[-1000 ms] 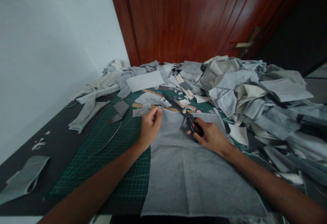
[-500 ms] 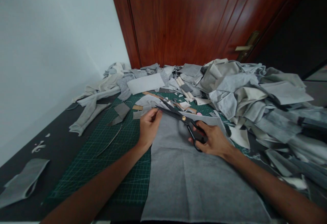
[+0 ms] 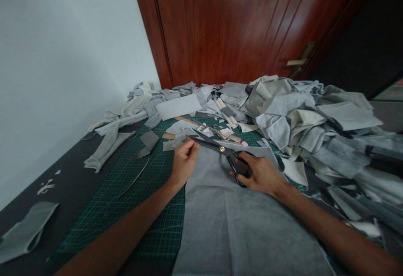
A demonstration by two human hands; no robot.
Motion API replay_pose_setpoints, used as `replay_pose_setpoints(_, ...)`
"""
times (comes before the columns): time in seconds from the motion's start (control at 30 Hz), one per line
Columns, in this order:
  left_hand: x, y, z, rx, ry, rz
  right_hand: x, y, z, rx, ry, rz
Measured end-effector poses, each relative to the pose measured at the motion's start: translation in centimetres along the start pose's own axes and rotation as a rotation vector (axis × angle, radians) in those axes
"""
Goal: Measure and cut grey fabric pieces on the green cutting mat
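A large piece of grey fabric [image 3: 233, 213] lies over the right part of a green cutting mat [image 3: 147, 209]. My left hand [image 3: 185, 158] pinches the fabric's far left corner between thumb and fingers. In my right hand [image 3: 262, 173] are black-handled scissors [image 3: 222, 149], my fingers through the loops. Their dark blades point left along the fabric's far edge, parted a little, with the tips close to my left fingertips. How much cloth sits between the blades is hard to make out.
Heaped grey and white fabric scraps [image 3: 283, 104] run along the back and right side. Beyond the blades lie wooden strips [image 3: 170, 136], small offcuts and a pink disc [image 3: 244, 143]. A folded grey piece [image 3: 30, 230] rests at the left, and a wooden door [image 3: 220, 28] stands behind.
The scissor blades have closed somewhat, and my right fingers have drawn the handles nearer together. My left hand keeps its pinch at the corner. The whole view has shifted slightly.
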State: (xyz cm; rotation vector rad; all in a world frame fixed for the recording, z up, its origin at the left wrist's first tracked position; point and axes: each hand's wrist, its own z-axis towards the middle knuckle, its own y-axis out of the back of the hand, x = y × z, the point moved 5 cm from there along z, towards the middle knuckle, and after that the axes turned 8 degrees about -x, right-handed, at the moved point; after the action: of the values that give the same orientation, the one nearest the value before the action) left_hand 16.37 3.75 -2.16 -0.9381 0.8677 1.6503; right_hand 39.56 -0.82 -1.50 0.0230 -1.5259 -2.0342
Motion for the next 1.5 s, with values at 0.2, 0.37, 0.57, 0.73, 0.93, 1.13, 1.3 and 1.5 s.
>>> replay_pose_setpoints(0.2, -0.3, -0.1, 0.1, 0.029, -0.005, 0.019, 0.1, -0.1, 0.0, 0.019, -0.011, -0.111)
replay_pose_setpoints(0.37, -0.2, 0.0, 0.1, 0.029, -0.028, 0.054, 0.0, -0.4, 0.1, 0.031, 0.004, -0.119)
replay_pose_setpoints(0.57, -0.4, 0.2, 0.1, 0.020, -0.049, 0.074, -0.1, -0.5, 0.1, 0.039, 0.011, -0.130)
replay_pose_setpoints(0.73, -0.8, 0.2, 0.1, -0.002, -0.063, 0.049, -0.1, -0.7, 0.1, 0.048, 0.000, -0.119)
replay_pose_setpoints(0.93, -0.8, 0.1, -0.3, 0.016, -0.028, 0.050, 0.1, -0.7, 0.1, -0.008, -0.007, -0.129)
replay_pose_setpoints(1.13, -0.7, -0.3, -0.9, 0.037, 0.017, 0.021, 0.3, -0.4, 0.1, -0.044, 0.009, -0.148)
replay_pose_setpoints(1.3, -0.7, -0.5, -0.8, 0.041, 0.018, -0.016, 0.1, -0.6, 0.0, -0.035, -0.006, -0.185)
replay_pose_setpoints(1.5, -1.2, -0.6, -0.9, 0.030, 0.026, -0.027, 0.0, -0.7, -0.1, -0.065, -0.005, -0.209)
